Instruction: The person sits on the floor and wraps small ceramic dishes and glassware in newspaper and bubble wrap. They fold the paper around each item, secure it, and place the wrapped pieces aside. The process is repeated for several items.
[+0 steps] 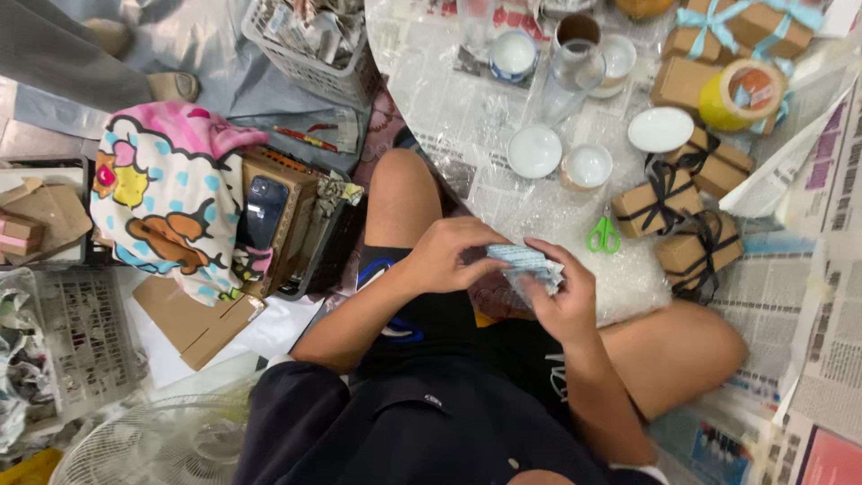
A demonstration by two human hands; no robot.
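Two hands meet over the lap of a person seated cross-legged on the floor. Left hand (449,256) curls its fingers onto the near edge of a small bundle wrapped in pale blue-and-white paper (528,265); right hand (564,301) cups the bundle from below and the far side, thumb pressed on top. Bundle sits between both hands, above the knees.

Just beyond the hands: sheet of bubble wrap (620,287) spread over newspaper (790,314) on the floor. Green-handled scissors (603,235) lie on the wrap, near the right hand. Three brown boxes tied with black ribbon (687,211) to the right of the scissors. Further out: white lids and small cups (535,151), clear glass (571,79), roll of yellow tape (742,95), boxes with light-blue ribbon (745,22).

Left side: white basket (314,63), cartoon-print cloth (166,193), dark phone (265,211) on a box.
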